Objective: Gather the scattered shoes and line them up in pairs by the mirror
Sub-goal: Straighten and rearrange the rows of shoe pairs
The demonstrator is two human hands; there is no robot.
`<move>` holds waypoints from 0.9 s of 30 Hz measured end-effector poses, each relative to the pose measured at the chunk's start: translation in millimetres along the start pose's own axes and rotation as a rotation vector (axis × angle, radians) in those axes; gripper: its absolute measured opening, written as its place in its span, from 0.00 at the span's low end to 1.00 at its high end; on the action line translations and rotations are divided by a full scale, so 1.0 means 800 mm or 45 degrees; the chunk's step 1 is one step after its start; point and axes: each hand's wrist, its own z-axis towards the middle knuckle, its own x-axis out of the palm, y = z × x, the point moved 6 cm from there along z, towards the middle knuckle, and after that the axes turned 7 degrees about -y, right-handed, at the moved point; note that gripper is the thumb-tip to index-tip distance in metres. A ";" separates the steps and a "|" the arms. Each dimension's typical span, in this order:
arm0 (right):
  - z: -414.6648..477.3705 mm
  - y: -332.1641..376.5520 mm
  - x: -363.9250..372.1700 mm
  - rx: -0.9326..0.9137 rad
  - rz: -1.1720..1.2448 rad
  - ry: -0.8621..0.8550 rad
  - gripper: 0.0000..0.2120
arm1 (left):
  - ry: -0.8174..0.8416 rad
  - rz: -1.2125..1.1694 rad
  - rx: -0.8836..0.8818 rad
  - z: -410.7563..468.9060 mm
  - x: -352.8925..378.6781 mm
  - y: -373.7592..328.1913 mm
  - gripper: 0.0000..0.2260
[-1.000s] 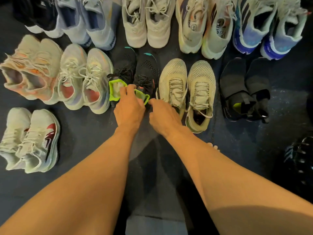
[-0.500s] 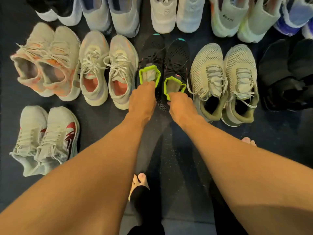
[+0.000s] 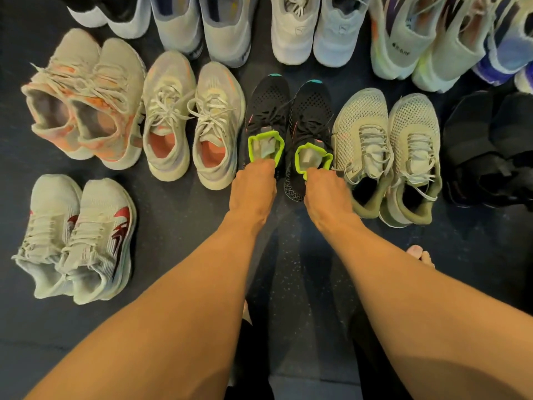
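Two black knit shoes with lime-green collars stand side by side on the dark floor, toes pointing away. My left hand [image 3: 253,189] grips the heel of the left black shoe [image 3: 268,102]. My right hand [image 3: 326,194] grips the heel of the right black shoe [image 3: 313,108]. My fingertips are hidden behind the heels. The pair sits in a row between a grey pair with orange insoles [image 3: 193,122] and a mesh olive pair [image 3: 386,145].
A pink-orange pair [image 3: 83,96] ends the row at left and a black strapped pair [image 3: 490,151] at right. A further row of light shoes [image 3: 311,30] lies beyond. A white-and-red pair [image 3: 78,235] sits at near left. My bare toes [image 3: 418,254] show at right.
Both hands have pushed the black shoes forward and apart so they now stand parallel in the row. The view has shifted, moving all shoes right and down in frame.
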 end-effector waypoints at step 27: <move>-0.012 0.018 -0.004 0.065 -0.056 0.260 0.17 | 0.278 -0.191 0.062 -0.026 0.008 0.025 0.13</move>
